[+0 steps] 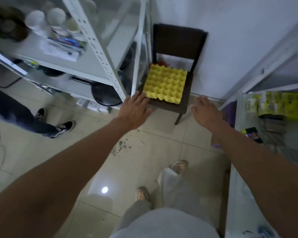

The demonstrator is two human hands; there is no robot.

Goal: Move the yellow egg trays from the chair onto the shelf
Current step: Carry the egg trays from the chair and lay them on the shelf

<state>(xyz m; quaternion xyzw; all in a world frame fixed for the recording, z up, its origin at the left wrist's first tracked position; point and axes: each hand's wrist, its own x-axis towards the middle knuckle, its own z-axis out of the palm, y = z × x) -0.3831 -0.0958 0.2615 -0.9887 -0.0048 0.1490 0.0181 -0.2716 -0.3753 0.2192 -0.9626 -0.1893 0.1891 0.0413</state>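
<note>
Yellow egg trays (165,83) lie stacked on the seat of a dark brown chair (179,42) that stands against the white wall. My left hand (135,109) is stretched out, fingers apart, with its fingertips at the near left corner of the trays. My right hand (206,111) is open too and hangs in the air to the right of the chair's front edge, apart from the trays. Both hands hold nothing. A white metal shelf (100,54) stands just left of the chair.
The left shelf carries jars, papers and black pans (107,95). Another white shelf (265,107) with yellow packets stands at the right. A second person's legs and sneakers (58,127) are on the tiled floor at left. My own feet (162,181) stand on the tiles.
</note>
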